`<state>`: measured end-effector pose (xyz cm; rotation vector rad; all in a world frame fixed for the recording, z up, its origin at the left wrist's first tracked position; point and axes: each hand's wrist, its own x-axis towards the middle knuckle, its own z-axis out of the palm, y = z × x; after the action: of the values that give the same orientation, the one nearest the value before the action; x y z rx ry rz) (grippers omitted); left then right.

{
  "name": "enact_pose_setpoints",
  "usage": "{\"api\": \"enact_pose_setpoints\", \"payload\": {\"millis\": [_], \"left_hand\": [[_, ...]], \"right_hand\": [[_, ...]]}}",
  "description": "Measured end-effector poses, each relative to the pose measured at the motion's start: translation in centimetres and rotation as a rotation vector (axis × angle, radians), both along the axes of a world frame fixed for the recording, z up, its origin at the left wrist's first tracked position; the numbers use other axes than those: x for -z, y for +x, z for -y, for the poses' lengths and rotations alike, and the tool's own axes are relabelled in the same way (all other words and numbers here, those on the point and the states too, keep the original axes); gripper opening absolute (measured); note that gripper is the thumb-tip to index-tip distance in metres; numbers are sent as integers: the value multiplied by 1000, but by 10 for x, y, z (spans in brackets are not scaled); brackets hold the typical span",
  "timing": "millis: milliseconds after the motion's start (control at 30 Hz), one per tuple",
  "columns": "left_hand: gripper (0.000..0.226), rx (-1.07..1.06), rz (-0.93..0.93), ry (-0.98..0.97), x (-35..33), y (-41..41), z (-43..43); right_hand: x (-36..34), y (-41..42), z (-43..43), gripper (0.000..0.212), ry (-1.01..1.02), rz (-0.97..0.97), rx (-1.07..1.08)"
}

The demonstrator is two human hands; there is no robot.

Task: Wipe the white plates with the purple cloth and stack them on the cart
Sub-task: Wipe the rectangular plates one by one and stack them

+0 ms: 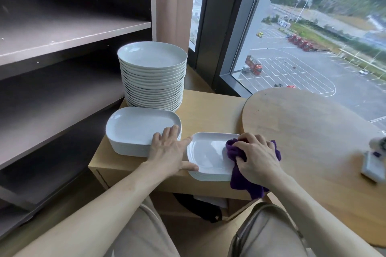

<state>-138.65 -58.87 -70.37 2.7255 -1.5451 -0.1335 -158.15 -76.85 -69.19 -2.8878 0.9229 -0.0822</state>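
The purple cloth (235,149) is gripped, bunched, in the right hand (258,157) and pressed onto the low plate stack (205,155) at the front edge of the worktop (208,106). That stack's left rim is touched by the left hand (167,152), fingers straight. The oblong plate stack (135,125) and the round plate stack (152,73) are set behind.

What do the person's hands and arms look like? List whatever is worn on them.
Both are bare. The left hand and right hand wear no gloves or visible rings. The left forearm and right forearm show no sleeve, watch or bracelet up to the frame edge. Beige trousers cover the lap below.
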Motion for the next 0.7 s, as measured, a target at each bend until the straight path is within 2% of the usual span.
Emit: {"api": "enact_pose_setpoints", "payload": {"millis": [133,333,467,700], "left_hand": [[99,-6,-29,-8,0,-1,1],[97,-16,-29,-6,1,-1,1],[86,-5,-32,-13,1,0,-1],[87,-18,-63,-45,2,0,-2]], "right_hand": [[6,4,8,30,-37,10,81],[8,40,7,33,-2,22,78],[10,63,-6,35,-11,14,23],[5,73,-35,43,114,-2,-160]]}}
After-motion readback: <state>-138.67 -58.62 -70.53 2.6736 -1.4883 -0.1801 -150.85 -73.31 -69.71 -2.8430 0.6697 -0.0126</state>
